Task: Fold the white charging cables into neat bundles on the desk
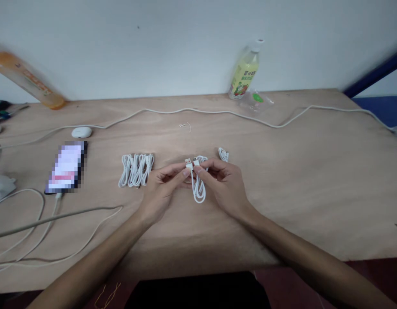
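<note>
A coiled white USB cable (199,192) is held up in front of me between both hands. My left hand (164,182) pinches one connector, a USB-A plug, between thumb and fingers. Beside it, my right hand (228,182) grips the cable's other plug and part of the coil. The two plugs point away from me, side by side. Left of my left hand, several coiled white cables (136,170) lie in a row on the table. Another white coiled cable (223,154) lies just beyond my right hand, partly hidden by it.
On the wooden table (314,184), a phone (66,167) is plugged into a charging cable at left, near a white earbud case (81,132). A long white cord (185,110) crosses the back. A yellow drink bottle (246,71) and an orange one (31,81) lean against the wall.
</note>
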Tool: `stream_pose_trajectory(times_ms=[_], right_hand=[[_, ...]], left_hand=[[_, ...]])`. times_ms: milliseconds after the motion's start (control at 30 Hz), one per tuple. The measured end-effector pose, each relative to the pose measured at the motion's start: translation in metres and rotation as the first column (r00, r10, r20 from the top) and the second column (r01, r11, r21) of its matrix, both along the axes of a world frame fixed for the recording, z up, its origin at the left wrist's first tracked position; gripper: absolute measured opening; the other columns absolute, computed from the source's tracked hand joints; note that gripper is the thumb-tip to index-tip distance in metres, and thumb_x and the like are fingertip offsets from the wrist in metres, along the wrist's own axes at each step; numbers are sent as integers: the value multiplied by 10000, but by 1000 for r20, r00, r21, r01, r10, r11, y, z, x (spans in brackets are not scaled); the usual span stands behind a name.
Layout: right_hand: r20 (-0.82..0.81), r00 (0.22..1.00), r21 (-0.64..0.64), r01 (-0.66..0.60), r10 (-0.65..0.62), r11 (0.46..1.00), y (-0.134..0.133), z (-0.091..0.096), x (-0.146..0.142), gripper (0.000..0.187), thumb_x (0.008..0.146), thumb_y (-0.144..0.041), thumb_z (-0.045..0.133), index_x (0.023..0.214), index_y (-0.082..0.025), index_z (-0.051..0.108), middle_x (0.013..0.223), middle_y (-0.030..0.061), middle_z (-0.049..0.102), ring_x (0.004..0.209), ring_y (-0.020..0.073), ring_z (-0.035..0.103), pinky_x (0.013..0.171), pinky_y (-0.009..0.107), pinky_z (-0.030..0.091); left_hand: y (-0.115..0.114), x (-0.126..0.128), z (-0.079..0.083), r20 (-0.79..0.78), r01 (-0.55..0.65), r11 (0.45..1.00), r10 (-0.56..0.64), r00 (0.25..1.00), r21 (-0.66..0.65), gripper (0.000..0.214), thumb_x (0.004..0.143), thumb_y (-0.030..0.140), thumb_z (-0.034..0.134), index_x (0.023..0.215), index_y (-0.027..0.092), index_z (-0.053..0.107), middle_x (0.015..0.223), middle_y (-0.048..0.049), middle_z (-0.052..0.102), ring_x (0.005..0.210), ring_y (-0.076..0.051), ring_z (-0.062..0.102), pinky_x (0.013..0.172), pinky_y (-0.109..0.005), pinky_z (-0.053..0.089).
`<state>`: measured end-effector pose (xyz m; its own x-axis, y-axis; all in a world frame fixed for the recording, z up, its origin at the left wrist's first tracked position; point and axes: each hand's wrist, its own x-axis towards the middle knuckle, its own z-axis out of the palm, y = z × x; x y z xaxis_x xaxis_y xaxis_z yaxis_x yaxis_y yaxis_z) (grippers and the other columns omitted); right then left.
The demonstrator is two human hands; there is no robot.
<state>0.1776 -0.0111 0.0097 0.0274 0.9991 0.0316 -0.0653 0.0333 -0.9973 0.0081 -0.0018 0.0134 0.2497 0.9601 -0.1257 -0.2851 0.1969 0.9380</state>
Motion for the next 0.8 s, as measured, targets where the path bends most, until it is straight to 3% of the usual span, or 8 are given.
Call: stream_pose_trajectory(times_ms=[800], right_hand=[[-6, 1000, -3, -9, 9, 1000, 1, 2, 0, 192, 868, -397, 850, 771, -246, 784, 722, -9, 755, 654, 155, 665, 603, 287, 550]], left_hand=[[0, -1, -1, 6, 4, 1000, -4, 1000, -15, 271, 861, 427, 946, 1068, 253, 923, 1121, -98, 895, 915, -261, 841, 817, -396, 716]])
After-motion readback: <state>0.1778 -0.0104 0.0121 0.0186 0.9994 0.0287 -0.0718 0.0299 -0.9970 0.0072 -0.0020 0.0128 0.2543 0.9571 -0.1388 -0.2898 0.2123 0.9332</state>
